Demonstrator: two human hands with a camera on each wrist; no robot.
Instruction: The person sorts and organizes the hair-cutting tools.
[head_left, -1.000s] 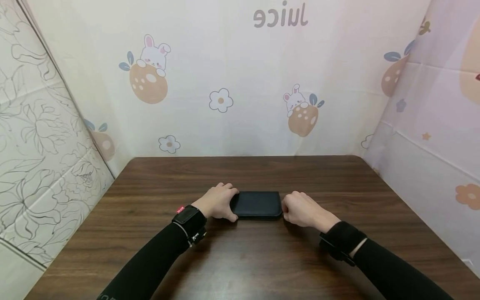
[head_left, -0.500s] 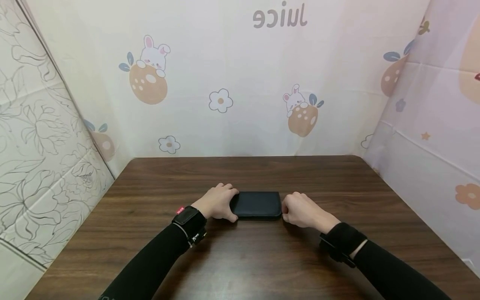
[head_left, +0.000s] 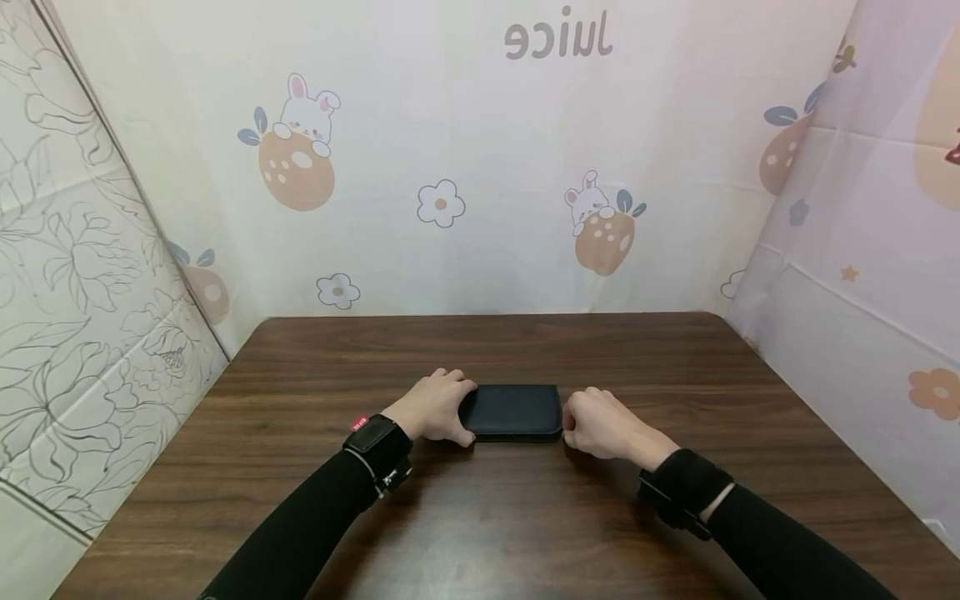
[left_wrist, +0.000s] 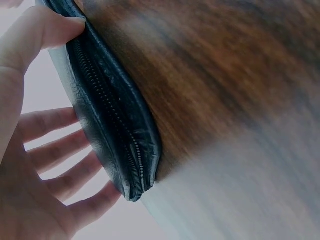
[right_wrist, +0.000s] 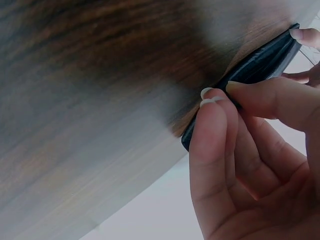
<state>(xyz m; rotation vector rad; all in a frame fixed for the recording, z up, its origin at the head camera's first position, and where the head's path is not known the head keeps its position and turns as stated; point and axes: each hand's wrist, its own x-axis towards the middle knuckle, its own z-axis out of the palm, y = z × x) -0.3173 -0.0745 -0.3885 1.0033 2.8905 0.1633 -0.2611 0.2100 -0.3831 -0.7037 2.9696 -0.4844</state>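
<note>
A flat black zip wallet (head_left: 512,412) lies on the wooden table between both hands. My left hand (head_left: 437,407) holds its left end, thumb at the near edge and fingers spread along the far side. In the left wrist view the wallet's edge (left_wrist: 107,95) shows dark zipper teeth along it, with two rows standing apart near the lower tip. At the right end, my right hand (head_left: 606,421) has curled fingers. The right wrist view shows its thumb and fingertips (right_wrist: 212,120) pinching at the wallet's edge; any zipper pull there is hidden by the fingers.
The dark wood table (head_left: 480,517) extends around the wallet on all sides. Behind it hangs a pale curtain (head_left: 502,125) with rabbit and fruit prints. A flower-patterned panel (head_left: 82,275) stands on the left, and another printed curtain (head_left: 862,275) on the right.
Both hands and the wallet stay in practically the same place. The whole head view has shifted down very slightly.
</note>
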